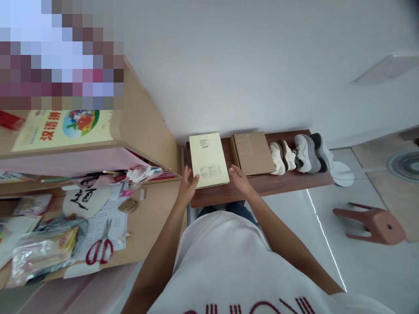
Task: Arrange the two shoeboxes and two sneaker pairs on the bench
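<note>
Bench (pixel 278 185) — hands (pixel 187 188) (pixel 241 180) perhaps touching cream box (pixel 209 158).

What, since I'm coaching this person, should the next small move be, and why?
Probably ease the left hand and right hand inward against the cream box: both are open, at opposite sides of its near end, and neither is closed around it.

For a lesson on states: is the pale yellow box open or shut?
The pale yellow box looks shut: its printed upper face shows no gap.
</note>
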A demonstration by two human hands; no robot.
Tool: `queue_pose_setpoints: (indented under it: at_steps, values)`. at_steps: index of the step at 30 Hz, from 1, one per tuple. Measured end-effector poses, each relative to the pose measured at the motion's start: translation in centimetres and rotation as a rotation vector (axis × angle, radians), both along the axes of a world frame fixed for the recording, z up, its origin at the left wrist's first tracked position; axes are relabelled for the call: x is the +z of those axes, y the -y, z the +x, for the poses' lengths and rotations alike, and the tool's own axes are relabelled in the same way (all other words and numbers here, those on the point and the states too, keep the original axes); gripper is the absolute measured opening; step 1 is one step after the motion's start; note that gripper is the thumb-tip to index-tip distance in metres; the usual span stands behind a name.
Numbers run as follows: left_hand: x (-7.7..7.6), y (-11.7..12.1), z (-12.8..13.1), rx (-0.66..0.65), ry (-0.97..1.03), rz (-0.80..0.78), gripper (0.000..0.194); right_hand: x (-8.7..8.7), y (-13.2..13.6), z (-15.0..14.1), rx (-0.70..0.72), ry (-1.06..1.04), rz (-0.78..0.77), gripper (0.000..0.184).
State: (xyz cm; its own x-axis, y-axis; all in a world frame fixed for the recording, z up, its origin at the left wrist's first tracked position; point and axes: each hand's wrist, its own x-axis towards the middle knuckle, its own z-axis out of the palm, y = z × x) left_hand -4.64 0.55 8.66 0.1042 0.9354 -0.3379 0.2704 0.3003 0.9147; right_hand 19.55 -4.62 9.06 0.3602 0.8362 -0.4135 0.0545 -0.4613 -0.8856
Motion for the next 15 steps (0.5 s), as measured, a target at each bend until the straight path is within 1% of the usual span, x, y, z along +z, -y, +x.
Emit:
queue_pose_setpoints:
  at_steps: [3,6,11,15]
  values:
    - [-0.4,1.2,0.0,-0.013,-0.024,-0.046,0.092,-0.3,0.1,-0.4,-0.019,-0.002,-0.049,0.065]
    - [-0.7,1.7,-0.1,-0.034,-0.031,-0.075,0.092,-0.9,0.3,-0.9,-0.014,0.018,-0.063,0.061]
    - [-1.0,1.0,-0.3,-0.027,-0.062,-0.079,0.094,-1.9,-0.2,-1.7,0.002,0.022,-0.018,0.055]
    - [-2.0,0.1,-0.2,-0.005,-0.069,-0.097,0.094,-2.5,-0.9,-1.9,0.006,0.043,-0.039,0.056]
